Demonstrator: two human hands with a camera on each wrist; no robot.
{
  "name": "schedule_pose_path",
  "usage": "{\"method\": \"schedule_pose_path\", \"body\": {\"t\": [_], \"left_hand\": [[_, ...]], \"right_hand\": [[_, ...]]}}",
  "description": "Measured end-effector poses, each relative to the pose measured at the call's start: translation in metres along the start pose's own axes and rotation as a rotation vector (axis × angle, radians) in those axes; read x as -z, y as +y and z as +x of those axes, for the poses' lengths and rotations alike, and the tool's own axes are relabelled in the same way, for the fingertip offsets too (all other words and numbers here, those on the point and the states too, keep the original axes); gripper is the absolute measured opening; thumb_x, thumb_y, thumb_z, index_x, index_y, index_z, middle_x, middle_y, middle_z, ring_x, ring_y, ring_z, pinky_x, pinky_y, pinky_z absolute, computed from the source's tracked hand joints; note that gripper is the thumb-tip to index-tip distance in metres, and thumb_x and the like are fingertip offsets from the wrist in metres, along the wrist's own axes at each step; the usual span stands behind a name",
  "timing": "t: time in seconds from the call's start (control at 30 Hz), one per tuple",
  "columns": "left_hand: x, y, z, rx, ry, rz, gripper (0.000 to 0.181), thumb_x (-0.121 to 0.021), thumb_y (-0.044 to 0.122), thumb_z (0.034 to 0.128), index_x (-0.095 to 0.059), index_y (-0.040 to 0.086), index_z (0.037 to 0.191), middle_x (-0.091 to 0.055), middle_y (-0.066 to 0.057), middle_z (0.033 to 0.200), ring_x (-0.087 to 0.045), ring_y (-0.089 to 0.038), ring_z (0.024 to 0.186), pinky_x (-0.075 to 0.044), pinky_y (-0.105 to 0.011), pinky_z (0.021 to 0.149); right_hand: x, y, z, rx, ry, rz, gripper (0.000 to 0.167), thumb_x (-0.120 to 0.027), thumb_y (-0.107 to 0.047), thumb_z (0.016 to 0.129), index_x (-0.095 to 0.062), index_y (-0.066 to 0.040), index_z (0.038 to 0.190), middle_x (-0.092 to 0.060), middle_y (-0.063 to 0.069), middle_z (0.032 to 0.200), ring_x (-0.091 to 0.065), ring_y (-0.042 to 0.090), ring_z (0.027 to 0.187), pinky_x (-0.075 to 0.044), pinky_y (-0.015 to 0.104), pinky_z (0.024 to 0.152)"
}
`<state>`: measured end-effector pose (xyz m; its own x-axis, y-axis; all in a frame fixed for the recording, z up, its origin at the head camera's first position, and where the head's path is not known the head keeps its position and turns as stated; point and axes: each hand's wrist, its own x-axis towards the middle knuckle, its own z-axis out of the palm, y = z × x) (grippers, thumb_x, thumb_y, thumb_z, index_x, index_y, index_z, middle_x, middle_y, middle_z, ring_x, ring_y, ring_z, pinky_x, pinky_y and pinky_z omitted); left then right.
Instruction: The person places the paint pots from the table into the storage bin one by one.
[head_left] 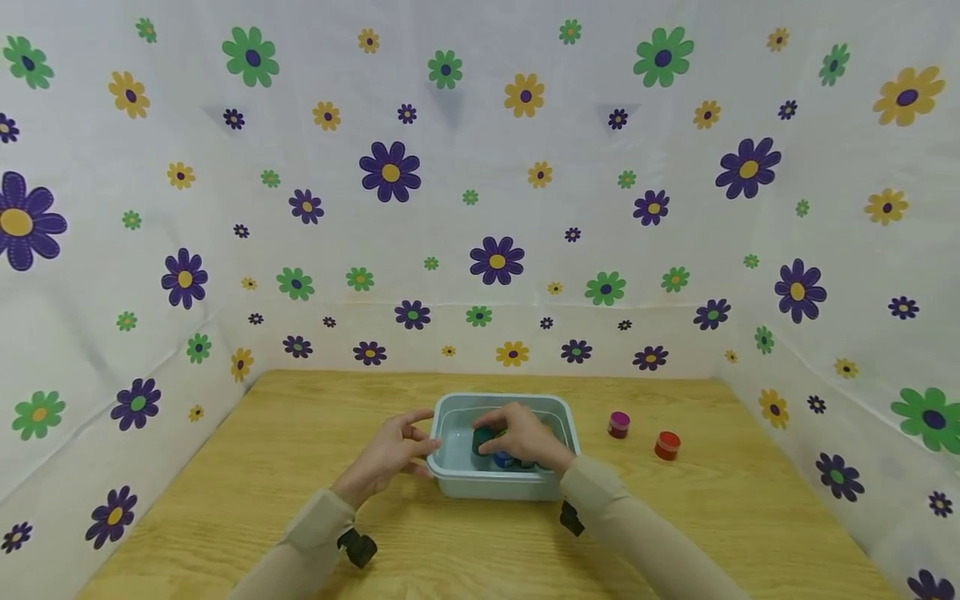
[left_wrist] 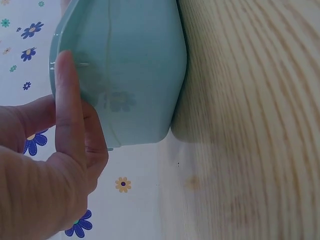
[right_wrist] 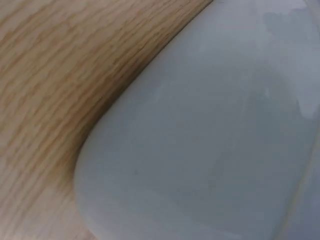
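Observation:
A light blue plastic tub (head_left: 498, 487) stands on the wooden table. At its left end my left hand (head_left: 390, 454) holds the rim; the left wrist view shows one straight finger (left_wrist: 69, 105) against the tub's outer side and other fingers bent behind it. My right hand (head_left: 521, 433) reaches down inside the tub, its fingers and thumb around a small dark green jar (head_left: 481, 442). Beside that jar lies a small blue jar (head_left: 503, 459), and other small jars there are partly hidden under the hand. Only the tub's outer wall (right_wrist: 200, 135) fills the right wrist view, without the hand.
To the right of the tub, a small magenta-lidded jar (head_left: 618, 424) and a small red jar (head_left: 667, 445) stand on the table (head_left: 337, 400). White flower-printed sheeting (head_left: 450, 225) surrounds the table at the back and both sides.

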<state>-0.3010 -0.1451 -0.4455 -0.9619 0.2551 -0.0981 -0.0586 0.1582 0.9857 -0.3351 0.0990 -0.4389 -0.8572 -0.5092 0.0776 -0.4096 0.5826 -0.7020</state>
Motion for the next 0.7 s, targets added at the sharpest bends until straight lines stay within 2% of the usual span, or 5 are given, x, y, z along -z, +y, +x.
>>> {"method": "schedule_pose_path", "body": {"t": [0.37, 0.53, 0.7], "left_hand": [[0.0007, -0.0009, 0.0017, 0.004, -0.006, -0.008, 0.062, -0.068, 0.005, 0.0913, -0.040, 0.004, 0.147, -0.054, -0.017, 0.101, -0.064, -0.023, 0.075, -0.063, -0.037, 0.061], [0.0005, 0.0001, -0.0001, -0.001, -0.004, -0.006, 0.061, -0.067, 0.004, 0.0918, -0.040, 0.003, 0.147, -0.054, -0.016, 0.101, -0.063, -0.023, 0.074, -0.063, -0.038, 0.061], [-0.0007, 0.0015, -0.0030, -0.013, -0.005, 0.004, 0.062, -0.066, 0.004, 0.0920, -0.038, 0.002, 0.147, -0.054, -0.016, 0.101, -0.063, -0.022, 0.074, -0.062, -0.037, 0.060]], "right_hand": [[-0.0052, -0.0005, 0.0050, 0.053, 0.001, -0.071, 0.034, -0.080, -0.004, 0.078, -0.073, -0.001, 0.111, -0.073, 0.010, 0.110, -0.066, 0.022, 0.095, -0.058, 0.040, 0.084], [-0.0073, 0.0016, 0.0067, 0.062, -0.009, -0.093, 0.033, -0.081, 0.000, 0.076, -0.074, -0.001, 0.108, -0.072, 0.009, 0.106, -0.060, 0.017, 0.088, -0.056, 0.032, 0.078], [-0.0080, 0.0013, 0.0037, 0.070, -0.011, -0.117, 0.032, -0.080, 0.005, 0.075, -0.075, -0.001, 0.105, -0.065, 0.009, 0.093, -0.050, 0.014, 0.080, -0.049, 0.024, 0.070]]}}
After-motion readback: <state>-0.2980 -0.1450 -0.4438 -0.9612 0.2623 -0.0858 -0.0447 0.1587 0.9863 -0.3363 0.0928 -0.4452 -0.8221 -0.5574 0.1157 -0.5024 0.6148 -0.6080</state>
